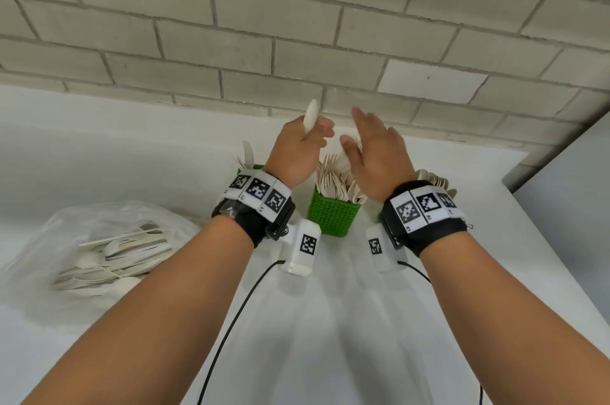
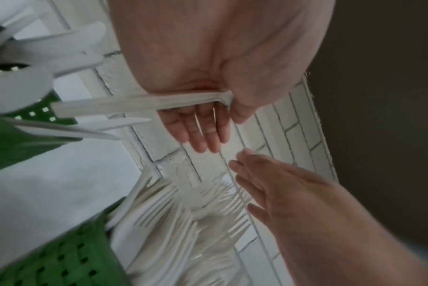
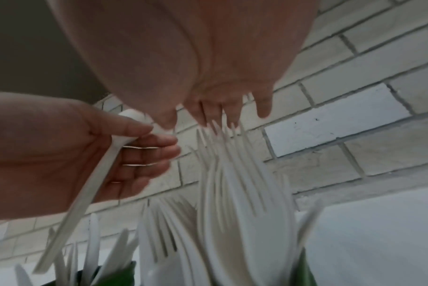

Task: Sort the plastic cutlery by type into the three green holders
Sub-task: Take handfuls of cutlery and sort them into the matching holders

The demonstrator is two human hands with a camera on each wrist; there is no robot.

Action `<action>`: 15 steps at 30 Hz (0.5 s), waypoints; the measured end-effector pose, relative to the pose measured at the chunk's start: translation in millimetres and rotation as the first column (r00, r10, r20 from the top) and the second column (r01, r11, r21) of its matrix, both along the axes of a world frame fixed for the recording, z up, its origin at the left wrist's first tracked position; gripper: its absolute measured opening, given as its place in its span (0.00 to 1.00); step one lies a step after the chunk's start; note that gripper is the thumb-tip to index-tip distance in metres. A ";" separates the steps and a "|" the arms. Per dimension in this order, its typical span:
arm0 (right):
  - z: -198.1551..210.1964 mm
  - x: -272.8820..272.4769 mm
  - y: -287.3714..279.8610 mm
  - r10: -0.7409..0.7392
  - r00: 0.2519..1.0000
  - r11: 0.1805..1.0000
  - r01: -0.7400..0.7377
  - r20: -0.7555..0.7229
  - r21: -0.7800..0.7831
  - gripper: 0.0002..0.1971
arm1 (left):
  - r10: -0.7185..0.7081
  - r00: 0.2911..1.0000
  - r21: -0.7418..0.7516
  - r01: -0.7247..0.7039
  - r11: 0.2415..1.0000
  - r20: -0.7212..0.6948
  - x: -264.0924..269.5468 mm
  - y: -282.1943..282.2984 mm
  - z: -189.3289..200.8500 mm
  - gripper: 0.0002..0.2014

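My left hand (image 1: 313,133) is raised and grips a white plastic spoon (image 1: 310,114) by the neck, bowl up; its handle (image 3: 95,185) runs down across the palm. My right hand (image 1: 358,133) hovers, fingers straight and holding nothing, just above the forks (image 1: 336,173) that fill the middle green holder (image 1: 333,216). The left green holder (image 1: 254,167), with knives (image 1: 247,153), is mostly hidden behind my left wrist. Spoons (image 1: 432,178) of the right holder peek out behind my right wrist. In the right wrist view the fork tines (image 3: 232,174) stand right under my fingertips (image 3: 208,114).
A clear plastic bag (image 1: 99,239) with several loose pieces of cutlery lies on the white counter (image 1: 330,322) at the left. A brick wall (image 1: 297,41) rises directly behind the holders. The counter ends at the right edge (image 1: 541,239). Cables hang from both wrist cameras.
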State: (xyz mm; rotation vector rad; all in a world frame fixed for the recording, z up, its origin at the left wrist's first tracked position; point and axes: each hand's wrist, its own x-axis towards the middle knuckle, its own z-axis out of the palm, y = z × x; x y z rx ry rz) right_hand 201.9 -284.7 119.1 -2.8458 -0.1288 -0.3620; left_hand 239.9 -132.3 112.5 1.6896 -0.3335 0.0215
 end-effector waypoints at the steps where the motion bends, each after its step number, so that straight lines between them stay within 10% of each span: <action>1: -1.7 0.4 0.6 0.006 1.000 1.000 -0.006 -0.002 -0.010 0.28 | 0.024 1.000 -0.035 -0.024 0.999 -0.006 -0.4 2.6 0.6 0.13; 11: -13.3 -2.9 -2.7 0.047 0.982 0.998 -0.039 -0.180 0.051 0.24 | -0.005 0.994 -0.130 -0.009 0.991 -0.110 -16.7 1.3 14.8 0.19; 15: -14.5 -6.0 -9.0 0.008 1.000 0.976 -0.009 0.005 0.218 0.24 | 0.038 0.998 -0.038 -0.036 0.999 0.049 -15.0 -0.6 14.3 0.08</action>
